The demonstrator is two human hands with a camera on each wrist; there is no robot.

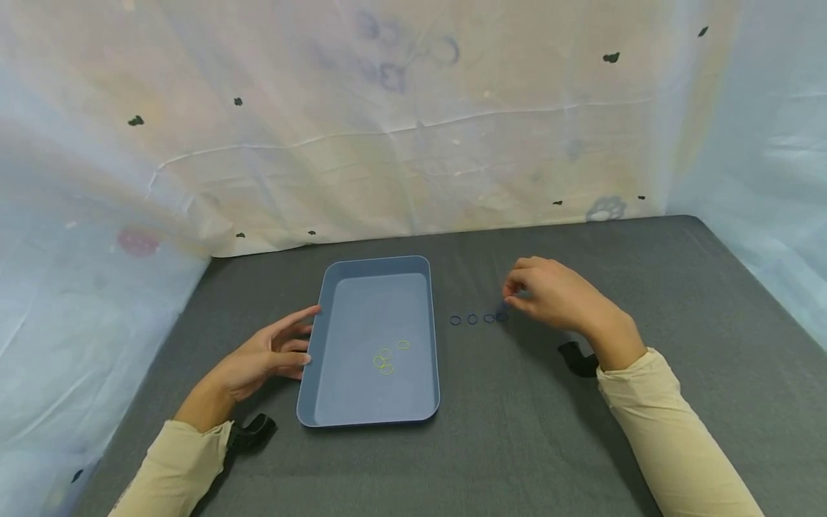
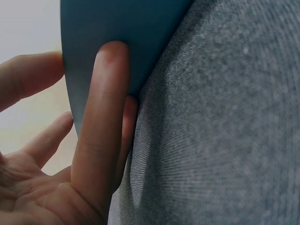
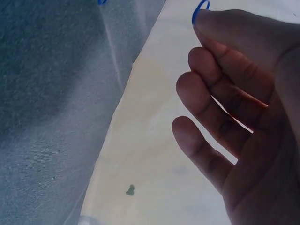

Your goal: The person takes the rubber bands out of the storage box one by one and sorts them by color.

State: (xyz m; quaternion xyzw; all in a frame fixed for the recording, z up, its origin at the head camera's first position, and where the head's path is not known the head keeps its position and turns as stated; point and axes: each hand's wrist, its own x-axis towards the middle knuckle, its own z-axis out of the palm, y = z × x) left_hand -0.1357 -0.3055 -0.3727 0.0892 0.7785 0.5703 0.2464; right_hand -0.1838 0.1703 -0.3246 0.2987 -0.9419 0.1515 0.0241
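Note:
A blue-grey rectangular tray (image 1: 362, 309) lies on the dark cloth, with several thin yellow rubber bands (image 1: 386, 373) inside, toward its lower right. My left hand (image 1: 268, 357) is at the tray's left side, fingers extended, fingertips touching the outer wall and rim; the left wrist view shows one finger (image 2: 105, 93) laid against the wall. Right of the tray, several small blue rubber bands (image 1: 455, 324) lie in a row. Over the row's right end, my right hand (image 1: 552, 291) pinches a blue rubber band (image 3: 194, 18) between thumb and index finger, other fingers loosely bent.
Dark grey cloth (image 1: 517, 445) covers the table. A pale, patterned curtain (image 1: 413, 179) hangs along the back edge, and bluish sheets (image 1: 775, 187) enclose the sides. Black straps (image 1: 578, 359) sit at both wrists.

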